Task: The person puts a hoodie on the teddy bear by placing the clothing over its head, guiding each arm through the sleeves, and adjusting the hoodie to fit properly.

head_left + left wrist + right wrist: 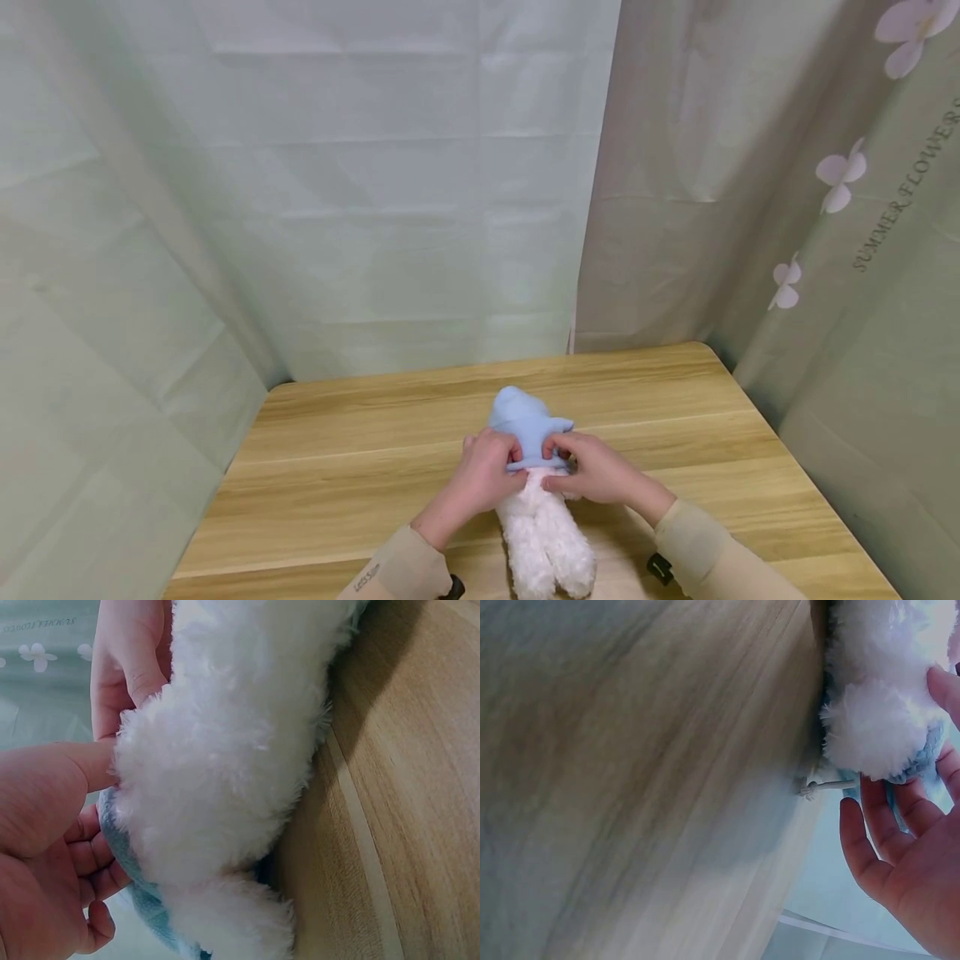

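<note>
A white fluffy plush toy [535,533] lies on the wooden table, legs toward me. A light blue doll garment [525,425] covers its upper part, and its head cannot be made out. My left hand [483,471] grips the left part of the garment's hem, fingers curled over the cloth and thumb at the white fur. On the other side, my right hand [596,471] pinches the hem between thumb and fingers. In the left wrist view the blue cloth [154,911] shows behind the fur. A pale cord [829,785] hangs by the toy in the right wrist view.
The wood-grain table [337,475] reaches back to a pale green curtain [390,208]. Flower prints and lettering mark the curtain on the right [885,333]. Dark straps [660,568] sit at both wrists, by the beige sleeves.
</note>
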